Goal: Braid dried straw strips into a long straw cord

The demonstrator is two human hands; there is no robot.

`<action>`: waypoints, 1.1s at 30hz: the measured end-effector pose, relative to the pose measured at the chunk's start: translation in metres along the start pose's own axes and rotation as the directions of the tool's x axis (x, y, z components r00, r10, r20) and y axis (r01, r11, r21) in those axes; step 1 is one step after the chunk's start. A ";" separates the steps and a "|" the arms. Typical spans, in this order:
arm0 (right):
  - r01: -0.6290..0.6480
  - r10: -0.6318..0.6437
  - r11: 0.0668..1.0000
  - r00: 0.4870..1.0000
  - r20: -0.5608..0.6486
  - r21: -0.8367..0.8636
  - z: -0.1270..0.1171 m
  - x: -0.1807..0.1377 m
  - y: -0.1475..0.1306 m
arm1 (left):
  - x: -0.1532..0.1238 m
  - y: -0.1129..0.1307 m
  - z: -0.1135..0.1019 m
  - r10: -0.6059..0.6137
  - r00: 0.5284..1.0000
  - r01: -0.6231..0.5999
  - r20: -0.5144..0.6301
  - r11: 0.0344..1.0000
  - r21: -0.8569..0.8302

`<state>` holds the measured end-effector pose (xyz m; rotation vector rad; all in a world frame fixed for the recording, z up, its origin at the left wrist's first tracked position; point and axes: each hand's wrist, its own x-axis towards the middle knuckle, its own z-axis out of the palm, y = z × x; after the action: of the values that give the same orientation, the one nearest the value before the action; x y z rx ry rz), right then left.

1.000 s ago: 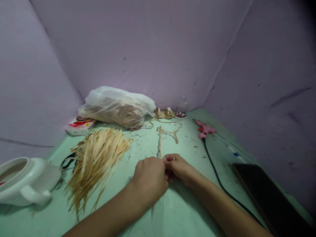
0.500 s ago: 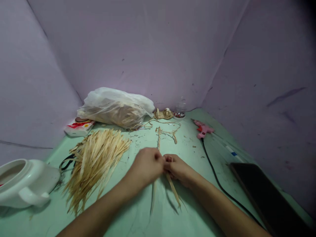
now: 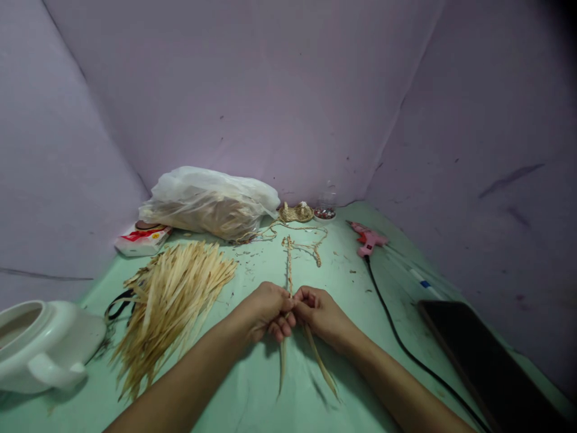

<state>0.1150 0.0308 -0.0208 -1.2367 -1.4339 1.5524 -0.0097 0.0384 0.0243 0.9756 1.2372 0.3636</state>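
Observation:
My left hand [image 3: 265, 310] and my right hand [image 3: 319, 311] meet at the middle of the green table [image 3: 252, 397], both pinched on a straw braid [image 3: 288, 264]. The braid runs away from my fingers toward the back wall. Two loose straw strips [image 3: 315, 361] hang from my fingers toward me and lie on the table. A pile of dry straw strips [image 3: 174, 294] lies just left of my left hand.
A clear plastic bag of straw [image 3: 210, 201] and a small red-and-white box [image 3: 142, 237] sit at the back left. A white ceramic pot [image 3: 40, 343] stands at the far left, black scissors [image 3: 118, 304] beside it. A pink glue gun [image 3: 367, 239] with black cord [image 3: 406, 352] and a dark tablet [image 3: 487, 367] lie at the right.
My hands stayed together on the braid; the fingers shifted their pinch. The loose strips below my hands came into view and now trail toward me.

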 end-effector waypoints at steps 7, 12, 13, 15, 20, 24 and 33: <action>0.142 -0.193 0.786 0.981 -0.021 -0.602 -0.006 -0.009 -0.002 | 0.015 -0.015 -0.007 0.350 0.919 -0.195 -0.180 0.802 0.564; 0.207 -0.244 0.435 0.964 0.107 -0.876 -0.003 -0.020 -0.014 | 0.022 -0.022 -0.011 0.424 0.892 -0.256 -0.158 0.760 0.597; 0.210 -0.239 0.372 0.963 0.125 -0.904 -0.002 -0.021 -0.015 | 0.022 -0.021 -0.011 0.400 0.902 -0.249 -0.160 0.787 0.565; 0.199 -0.238 0.279 0.962 0.133 -0.940 -0.001 -0.022 -0.017 | 0.021 -0.020 -0.011 0.348 0.925 -0.232 -0.154 0.836 0.498; 0.120 -0.268 0.198 0.961 0.064 -0.973 0.003 -0.025 -0.022 | 0.019 -0.019 -0.007 0.327 0.932 -0.230 -0.154 0.865 0.446; 0.013 -0.240 0.237 0.970 -0.045 -0.972 0.009 -0.028 -0.026 | 0.020 -0.021 -0.002 0.345 0.918 -0.229 -0.197 0.865 0.447; -0.077 -0.184 0.316 0.973 -0.140 -0.946 0.022 -0.037 -0.031 | 0.010 -0.012 0.008 0.145 0.943 -0.100 -0.300 0.982 0.160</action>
<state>0.1022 -0.0056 0.0155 -1.8824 -2.3031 0.2796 -0.0021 0.0351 0.0086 1.1533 1.5070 0.5485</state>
